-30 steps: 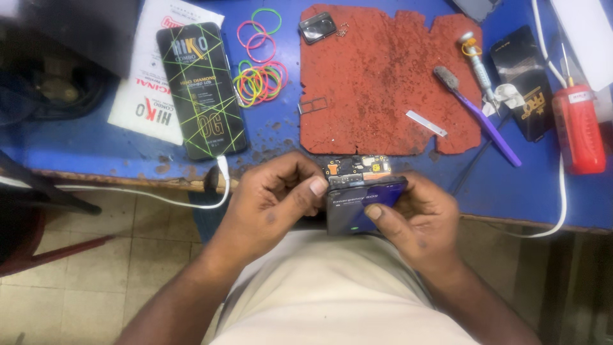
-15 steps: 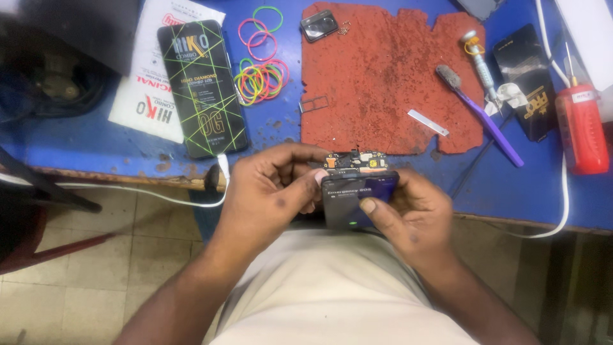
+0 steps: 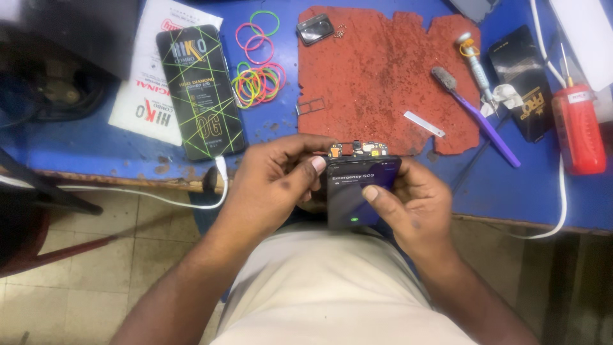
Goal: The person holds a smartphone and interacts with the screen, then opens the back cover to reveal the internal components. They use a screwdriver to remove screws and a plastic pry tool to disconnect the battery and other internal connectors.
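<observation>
The person is wearing a light beige garment (image 3: pixel 332 287) that is covering the lap and belly at the bottom of the view, its cloth plain and lying smooth with only soft folds. Both forearms are showing bare, with no sleeves reaching them. The left grip (image 3: pixel 274 185) and the right grip (image 3: pixel 412 204) are going without gloves, rings or watch, their fingernails trimmed short.
</observation>
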